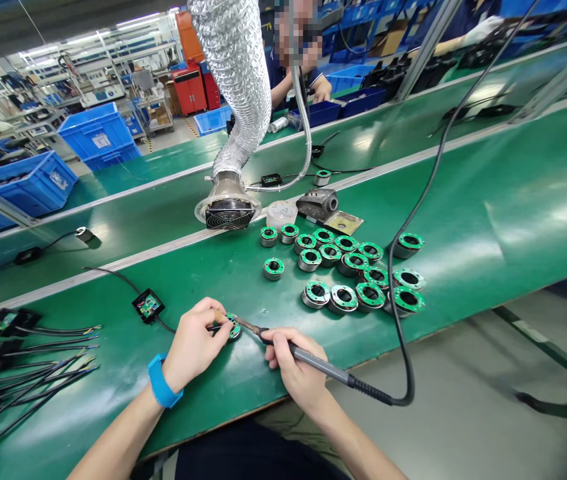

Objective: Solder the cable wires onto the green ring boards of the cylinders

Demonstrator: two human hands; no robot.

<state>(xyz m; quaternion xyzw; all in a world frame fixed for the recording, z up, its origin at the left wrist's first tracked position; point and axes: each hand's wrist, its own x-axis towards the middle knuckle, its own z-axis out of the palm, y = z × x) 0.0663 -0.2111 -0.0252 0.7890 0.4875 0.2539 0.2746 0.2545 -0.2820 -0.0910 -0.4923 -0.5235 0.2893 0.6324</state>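
Ring-shaped part lies on the green bench, under the iron's tip. At far left, cables lie side by side, their bared ends pointing inward, probably for easy picking. The left hand pinches the black cable between closed fingertips beside the part, seemingly to steady it. The right hand is closed round the soldering iron like a pen, likely for fine aim. Further right, similar rings stand grouped board-side up, presumably to keep their faces accessible.
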